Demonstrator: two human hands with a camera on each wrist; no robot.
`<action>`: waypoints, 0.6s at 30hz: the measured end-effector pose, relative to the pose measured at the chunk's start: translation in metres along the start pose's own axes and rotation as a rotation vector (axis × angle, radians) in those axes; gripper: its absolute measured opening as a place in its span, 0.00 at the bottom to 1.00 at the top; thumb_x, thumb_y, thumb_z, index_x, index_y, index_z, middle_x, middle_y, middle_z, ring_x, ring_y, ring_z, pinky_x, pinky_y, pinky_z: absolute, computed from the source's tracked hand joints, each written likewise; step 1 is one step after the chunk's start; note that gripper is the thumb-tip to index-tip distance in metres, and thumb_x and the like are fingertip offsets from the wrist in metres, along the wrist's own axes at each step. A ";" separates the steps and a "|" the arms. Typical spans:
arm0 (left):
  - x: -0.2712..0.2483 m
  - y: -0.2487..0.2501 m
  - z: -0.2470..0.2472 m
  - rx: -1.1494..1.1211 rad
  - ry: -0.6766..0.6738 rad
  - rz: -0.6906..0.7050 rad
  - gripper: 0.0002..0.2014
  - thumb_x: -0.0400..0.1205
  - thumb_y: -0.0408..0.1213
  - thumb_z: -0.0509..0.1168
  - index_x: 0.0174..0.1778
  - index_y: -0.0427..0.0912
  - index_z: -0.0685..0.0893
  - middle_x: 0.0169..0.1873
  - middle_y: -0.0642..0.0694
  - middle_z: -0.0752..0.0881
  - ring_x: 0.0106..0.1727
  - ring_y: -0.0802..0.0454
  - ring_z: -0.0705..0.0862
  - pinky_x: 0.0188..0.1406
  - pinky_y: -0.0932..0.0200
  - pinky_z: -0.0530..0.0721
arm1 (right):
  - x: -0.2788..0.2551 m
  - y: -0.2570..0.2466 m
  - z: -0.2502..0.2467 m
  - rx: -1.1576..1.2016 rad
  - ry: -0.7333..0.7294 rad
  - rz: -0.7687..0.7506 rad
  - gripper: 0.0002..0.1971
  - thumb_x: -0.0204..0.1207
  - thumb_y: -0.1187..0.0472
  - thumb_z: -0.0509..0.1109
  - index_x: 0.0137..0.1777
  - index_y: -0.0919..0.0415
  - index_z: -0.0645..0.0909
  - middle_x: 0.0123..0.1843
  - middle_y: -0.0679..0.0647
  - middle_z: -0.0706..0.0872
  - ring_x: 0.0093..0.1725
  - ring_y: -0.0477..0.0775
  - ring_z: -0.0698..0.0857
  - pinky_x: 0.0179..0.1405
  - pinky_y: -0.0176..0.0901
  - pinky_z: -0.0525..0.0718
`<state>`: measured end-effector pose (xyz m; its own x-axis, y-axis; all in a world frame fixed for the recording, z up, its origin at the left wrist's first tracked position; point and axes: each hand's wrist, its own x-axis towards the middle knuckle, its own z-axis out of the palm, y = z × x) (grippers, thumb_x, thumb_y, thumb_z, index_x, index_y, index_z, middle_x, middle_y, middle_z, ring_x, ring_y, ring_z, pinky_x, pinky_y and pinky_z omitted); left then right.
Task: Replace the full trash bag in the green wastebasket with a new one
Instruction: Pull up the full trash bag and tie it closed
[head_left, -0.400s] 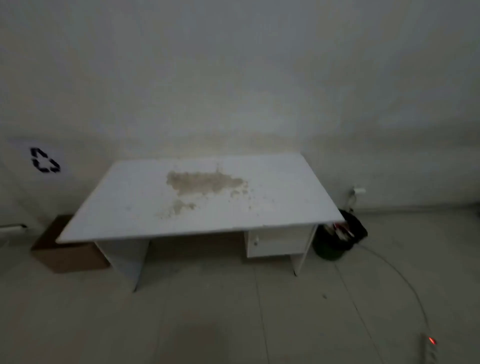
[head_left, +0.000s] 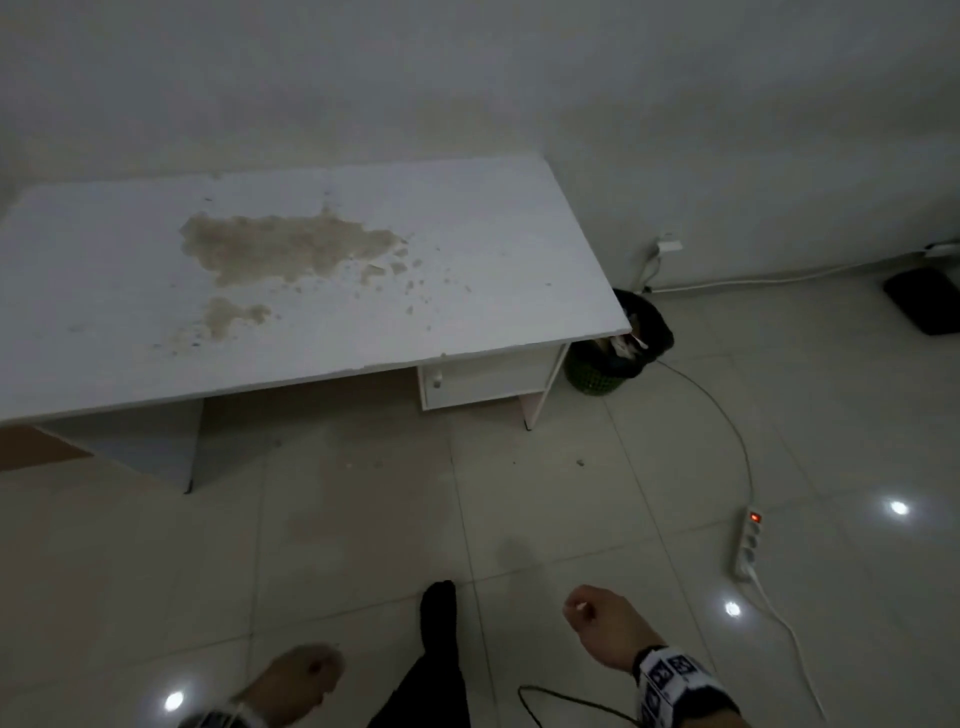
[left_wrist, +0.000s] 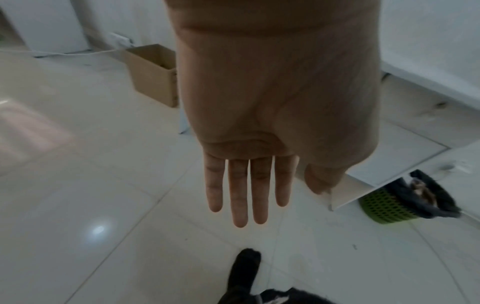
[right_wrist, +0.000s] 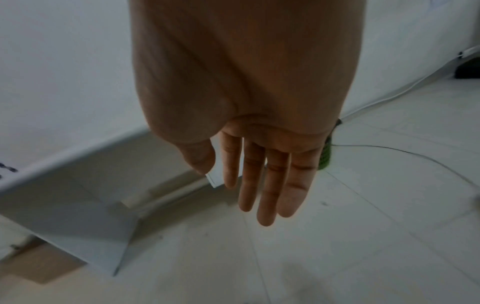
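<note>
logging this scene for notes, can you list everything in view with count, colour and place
desk: one, white with a brown stain, against the wall
wastebasket: one, green mesh, on the floor by the desk's right end
trash bag: one, black, in the wastebasket, litter showing
box: one, brown cardboard, on the floor left of the desk
power strip: one, white, red light on, on the floor at right
cable: one, thin, curving from wastebasket to power strip
dark flat object: one, black, far right on the floor
left hand: fingers straight, holding nothing
right hand: fingers straight, holding nothing
</note>
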<state>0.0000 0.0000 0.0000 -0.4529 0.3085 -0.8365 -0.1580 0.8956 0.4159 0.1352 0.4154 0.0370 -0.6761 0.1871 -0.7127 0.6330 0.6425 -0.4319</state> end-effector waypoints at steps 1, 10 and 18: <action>0.013 0.035 -0.013 0.037 0.012 0.017 0.13 0.86 0.48 0.61 0.39 0.50 0.86 0.37 0.50 0.88 0.41 0.53 0.86 0.50 0.58 0.84 | 0.003 0.015 -0.001 -0.040 -0.044 0.062 0.07 0.83 0.49 0.64 0.42 0.41 0.76 0.48 0.48 0.84 0.52 0.51 0.85 0.56 0.39 0.79; 0.116 0.301 -0.062 0.053 -0.087 0.270 0.12 0.87 0.49 0.59 0.58 0.50 0.84 0.53 0.50 0.89 0.49 0.58 0.87 0.45 0.67 0.80 | 0.023 0.112 -0.088 0.005 -0.205 0.350 0.10 0.83 0.45 0.65 0.55 0.49 0.81 0.50 0.47 0.84 0.55 0.49 0.84 0.52 0.34 0.75; 0.199 0.362 -0.022 0.158 -0.128 -0.028 0.15 0.87 0.49 0.57 0.54 0.43 0.83 0.52 0.44 0.87 0.52 0.47 0.87 0.49 0.62 0.82 | 0.123 0.132 -0.259 0.005 0.020 0.084 0.09 0.85 0.53 0.63 0.49 0.56 0.81 0.46 0.53 0.86 0.48 0.54 0.83 0.51 0.40 0.81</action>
<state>-0.1667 0.3789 -0.0080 -0.3336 0.3120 -0.8896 -0.0252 0.9404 0.3392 0.0378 0.7156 0.0360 -0.6277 0.2551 -0.7354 0.6899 0.6199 -0.3738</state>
